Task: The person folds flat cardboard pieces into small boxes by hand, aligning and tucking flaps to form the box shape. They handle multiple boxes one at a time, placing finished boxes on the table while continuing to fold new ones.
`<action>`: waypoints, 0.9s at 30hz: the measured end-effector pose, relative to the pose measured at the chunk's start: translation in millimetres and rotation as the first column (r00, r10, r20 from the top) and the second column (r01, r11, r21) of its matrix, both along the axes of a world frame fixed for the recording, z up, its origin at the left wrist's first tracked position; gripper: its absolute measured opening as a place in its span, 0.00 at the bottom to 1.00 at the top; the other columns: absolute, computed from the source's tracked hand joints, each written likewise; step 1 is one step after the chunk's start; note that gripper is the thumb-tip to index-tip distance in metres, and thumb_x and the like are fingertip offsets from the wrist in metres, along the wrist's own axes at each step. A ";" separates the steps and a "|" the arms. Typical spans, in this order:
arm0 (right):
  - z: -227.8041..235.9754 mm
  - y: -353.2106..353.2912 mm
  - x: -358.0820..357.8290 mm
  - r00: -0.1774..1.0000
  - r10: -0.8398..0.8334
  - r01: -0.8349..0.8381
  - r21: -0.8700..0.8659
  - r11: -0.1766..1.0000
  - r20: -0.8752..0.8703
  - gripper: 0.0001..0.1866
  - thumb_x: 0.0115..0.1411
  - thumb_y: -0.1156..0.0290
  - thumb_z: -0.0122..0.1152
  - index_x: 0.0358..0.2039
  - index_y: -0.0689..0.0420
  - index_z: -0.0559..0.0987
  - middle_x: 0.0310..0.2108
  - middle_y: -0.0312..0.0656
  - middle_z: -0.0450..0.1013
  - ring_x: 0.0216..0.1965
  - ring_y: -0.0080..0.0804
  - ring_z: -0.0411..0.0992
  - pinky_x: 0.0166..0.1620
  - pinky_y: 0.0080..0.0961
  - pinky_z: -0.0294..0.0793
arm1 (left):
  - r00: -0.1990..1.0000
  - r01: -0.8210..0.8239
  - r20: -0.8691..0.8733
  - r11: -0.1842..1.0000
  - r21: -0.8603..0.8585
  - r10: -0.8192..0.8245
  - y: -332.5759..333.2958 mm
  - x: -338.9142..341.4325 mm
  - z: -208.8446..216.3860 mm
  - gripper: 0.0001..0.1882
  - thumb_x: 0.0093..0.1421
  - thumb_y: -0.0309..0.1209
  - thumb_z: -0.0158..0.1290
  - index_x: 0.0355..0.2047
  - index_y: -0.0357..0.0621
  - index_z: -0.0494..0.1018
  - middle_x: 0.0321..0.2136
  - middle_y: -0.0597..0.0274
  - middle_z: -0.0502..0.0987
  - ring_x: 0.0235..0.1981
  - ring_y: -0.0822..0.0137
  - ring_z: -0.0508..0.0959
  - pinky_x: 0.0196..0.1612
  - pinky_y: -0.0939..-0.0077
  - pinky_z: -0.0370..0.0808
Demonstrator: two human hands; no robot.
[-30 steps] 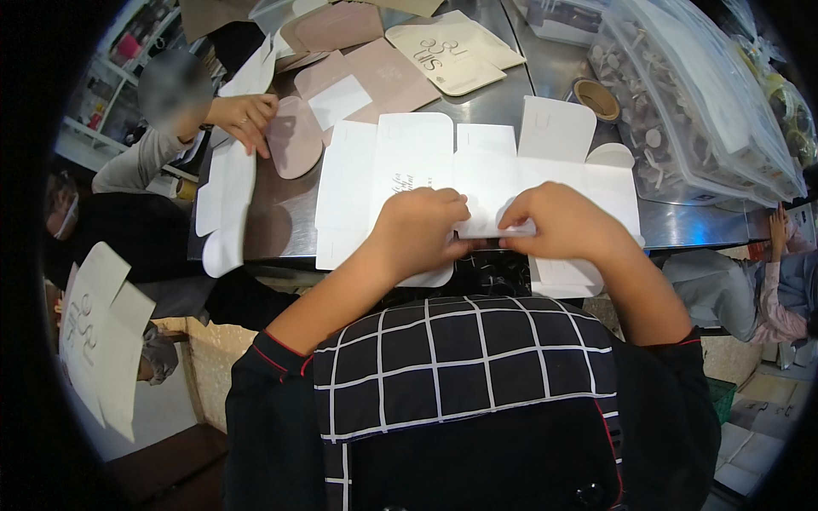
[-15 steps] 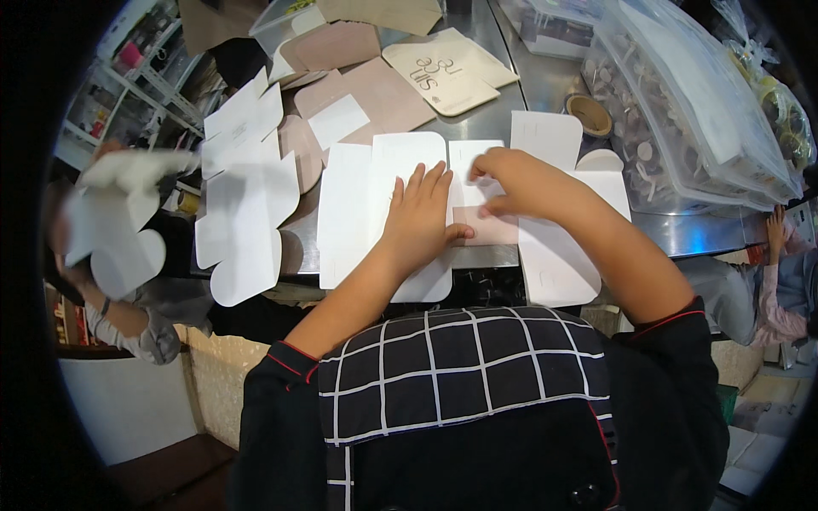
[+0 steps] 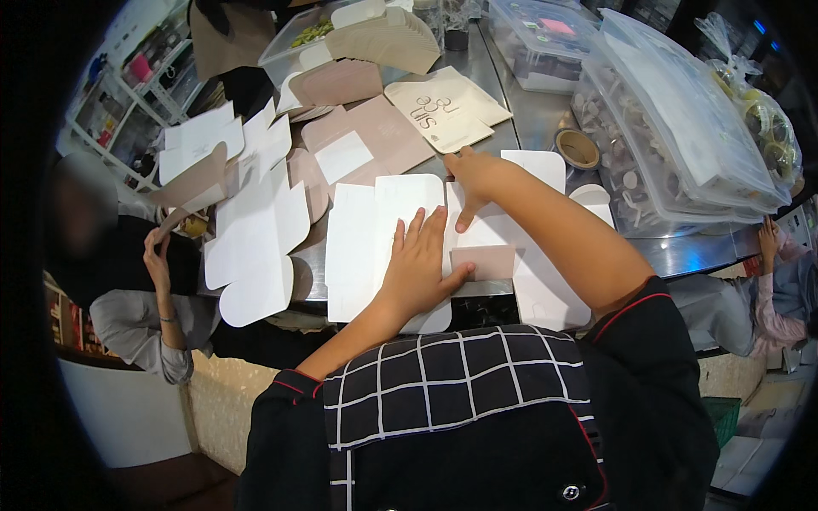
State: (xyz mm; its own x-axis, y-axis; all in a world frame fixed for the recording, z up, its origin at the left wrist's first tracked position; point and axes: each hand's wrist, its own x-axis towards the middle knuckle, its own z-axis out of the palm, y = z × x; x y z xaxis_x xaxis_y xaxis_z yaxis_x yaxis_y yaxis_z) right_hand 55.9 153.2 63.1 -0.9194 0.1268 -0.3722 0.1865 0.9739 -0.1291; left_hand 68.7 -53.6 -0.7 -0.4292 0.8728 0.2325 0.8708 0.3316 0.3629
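Note:
A white cardboard box blank [image 3: 351,255] with cut flaps and rounded corners lies spread in front of me at the table's near edge. My left hand [image 3: 417,260] rests flat on its left part, fingers stretched and thumb out to the right. At the blank's far middle edge is my right hand [image 3: 479,183], its fingers bent at that edge and its thumb apart from them, pointing toward me. Below the right hand, a pinkish-beige flap [image 3: 483,263] of the blank is folded up at the near side. The right forearm covers part of the blank's right side.
More white blanks [image 3: 256,226] lie to the left, where another person's hand [image 3: 155,255] holds a blank. Beyond are beige blanks [image 3: 375,140], a cream printed sleeve [image 3: 445,106] and a stack of folded card [image 3: 388,43]. At right stand a tape roll [image 3: 578,149] and clear plastic bins [image 3: 665,128].
My right hand has shifted to the blank's far edge, and its thumb has spread away from the fingers. My left hand stays flat. The person at left has moved the held blank farther away.

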 end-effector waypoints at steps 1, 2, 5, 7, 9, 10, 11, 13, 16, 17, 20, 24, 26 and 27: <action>0.0 2.5 -0.4 1.000 0.013 -0.013 -0.025 1.000 0.013 0.54 0.23 0.49 0.83 0.52 0.57 0.66 0.50 0.52 0.67 0.49 0.51 0.70 0.48 0.40 0.73 | 1.000 -0.007 0.001 1.000 -0.005 0.007 0.1 0.9 1.3 0.49 0.55 0.57 0.53 0.64 0.32 0.50 0.63 0.42 0.56 0.66 0.41 0.51 0.66 0.44 0.42; 0.0 5.0 -1.4 0.999 0.027 -0.026 -0.051 0.998 0.025 0.55 0.23 0.49 0.83 0.52 0.58 0.66 0.49 0.52 0.68 0.48 0.51 0.71 0.47 0.40 0.73 | 1.000 -0.004 0.006 1.000 -0.003 0.004 0.4 1.3 2.5 0.51 0.54 0.58 0.54 0.64 0.32 0.50 0.63 0.42 0.56 0.66 0.41 0.51 0.66 0.44 0.42; 0.6 12.4 -3.9 0.998 0.043 -0.038 -0.103 0.994 0.047 0.55 0.24 0.49 0.83 0.52 0.59 0.65 0.47 0.53 0.71 0.47 0.50 0.72 0.47 0.39 0.73 | 1.000 -0.004 0.014 1.000 -0.016 0.005 -0.7 3.2 7.0 0.54 0.50 0.60 0.56 0.64 0.32 0.50 0.63 0.43 0.55 0.67 0.42 0.50 0.67 0.46 0.41; 0.6 14.4 -6.5 0.996 0.040 -0.032 -0.100 0.994 0.078 0.55 0.24 0.49 0.83 0.52 0.59 0.66 0.46 0.54 0.72 0.48 0.50 0.72 0.47 0.39 0.73 | 1.000 -0.011 0.019 1.000 -0.020 0.011 -1.4 5.0 9.9 0.55 0.49 0.61 0.57 0.64 0.32 0.50 0.64 0.43 0.55 0.67 0.43 0.49 0.67 0.47 0.40; -0.7 14.0 -9.3 0.990 0.026 -0.016 -0.074 0.997 0.135 0.53 0.25 0.49 0.82 0.51 0.60 0.67 0.47 0.54 0.72 0.48 0.50 0.72 0.47 0.39 0.73 | 0.999 -0.018 0.036 0.999 -0.042 0.020 -1.5 6.0 12.2 0.55 0.50 0.61 0.56 0.64 0.31 0.49 0.64 0.43 0.54 0.68 0.44 0.48 0.68 0.48 0.38; -1.7 14.2 -9.5 0.991 0.035 -0.027 -0.065 0.998 0.125 0.52 0.25 0.50 0.82 0.50 0.61 0.68 0.47 0.53 0.72 0.48 0.50 0.72 0.47 0.39 0.73 | 0.999 -0.022 0.033 0.999 -0.049 0.023 -1.2 6.3 12.9 0.55 0.51 0.60 0.56 0.64 0.30 0.49 0.65 0.43 0.54 0.68 0.44 0.47 0.68 0.48 0.37; -2.8 14.4 -9.6 0.992 0.044 -0.038 -0.056 0.998 0.116 0.51 0.26 0.50 0.82 0.49 0.61 0.68 0.46 0.53 0.72 0.47 0.50 0.72 0.46 0.39 0.73 | 0.999 -0.026 0.045 0.998 -0.062 0.029 -1.0 6.5 13.5 0.55 0.51 0.61 0.55 0.64 0.30 0.48 0.65 0.43 0.53 0.68 0.45 0.46 0.68 0.49 0.37; -4.1 17.2 -8.7 0.996 0.083 -0.082 -0.042 0.996 0.042 0.49 0.26 0.51 0.82 0.48 0.63 0.71 0.45 0.53 0.73 0.46 0.49 0.73 0.46 0.38 0.74 | 0.998 -0.033 0.049 0.996 -0.084 0.037 -0.4 6.0 14.0 0.56 0.51 0.62 0.54 0.65 0.30 0.47 0.65 0.43 0.52 0.69 0.46 0.45 0.68 0.50 0.35; -3.6 23.4 -7.6 0.990 0.134 -0.136 -0.040 0.990 -0.048 0.47 0.26 0.52 0.82 0.46 0.63 0.75 0.44 0.53 0.75 0.46 0.47 0.74 0.45 0.36 0.75 | 0.998 -0.032 0.047 0.995 -0.090 0.037 -0.5 5.3 13.4 0.56 0.51 0.63 0.53 0.65 0.29 0.47 0.66 0.43 0.51 0.69 0.46 0.44 0.68 0.51 0.35; -2.8 24.9 -8.0 0.993 0.117 -0.117 -0.051 0.992 -0.015 0.46 0.26 0.53 0.83 0.46 0.63 0.74 0.44 0.53 0.74 0.46 0.47 0.74 0.45 0.36 0.75 | 0.998 -0.033 0.056 0.995 -0.090 0.038 -0.7 5.2 13.2 0.57 0.51 0.63 0.53 0.65 0.29 0.47 0.66 0.43 0.51 0.69 0.46 0.44 0.69 0.51 0.35; -2.0 27.6 -6.7 0.998 0.064 -0.065 -0.106 0.992 -0.011 0.46 0.26 0.55 0.83 0.47 0.62 0.74 0.45 0.52 0.74 0.46 0.46 0.74 0.45 0.36 0.75 | 0.998 -0.033 0.044 0.995 -0.089 0.037 -0.8 5.0 12.7 0.57 0.51 0.64 0.53 0.65 0.29 0.48 0.66 0.43 0.52 0.69 0.47 0.44 0.69 0.51 0.35; -5.5 28.0 -9.5 0.998 0.067 -0.066 -0.115 0.991 0.007 0.46 0.28 0.55 0.82 0.48 0.62 0.73 0.45 0.51 0.74 0.47 0.45 0.74 0.46 0.36 0.74 | 0.998 -0.038 0.037 0.997 -0.071 0.041 -0.7 5.0 11.4 0.57 0.50 0.64 0.53 0.64 0.29 0.49 0.65 0.44 0.52 0.68 0.46 0.46 0.68 0.50 0.37; -7.9 28.2 -14.7 0.992 0.080 -0.070 -0.094 0.993 0.100 0.47 0.28 0.53 0.81 0.49 0.62 0.73 0.45 0.51 0.74 0.47 0.45 0.74 0.47 0.36 0.74 | 0.999 -0.040 0.029 0.998 -0.053 0.042 -1.0 5.0 10.3 0.57 0.50 0.64 0.53 0.64 0.29 0.49 0.65 0.44 0.53 0.68 0.46 0.46 0.68 0.49 0.38; -9.2 28.3 -16.8 0.985 0.082 -0.071 -0.081 0.994 0.151 0.47 0.29 0.53 0.81 0.49 0.62 0.73 0.45 0.52 0.74 0.46 0.45 0.74 0.47 0.36 0.74 | 0.999 -0.040 0.025 0.998 -0.043 0.041 -1.0 5.0 9.5 0.57 0.50 0.64 0.53 0.64 0.30 0.50 0.65 0.44 0.53 0.68 0.46 0.47 0.68 0.49 0.38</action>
State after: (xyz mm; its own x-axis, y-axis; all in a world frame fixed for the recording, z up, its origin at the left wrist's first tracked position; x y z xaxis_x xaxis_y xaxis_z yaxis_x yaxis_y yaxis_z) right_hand 39.1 181.5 53.9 -0.8564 0.0248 -0.5158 0.1353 0.9747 -0.1777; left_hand 73.7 -54.6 8.8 -0.4700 0.8634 0.1834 0.8466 0.3823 0.3702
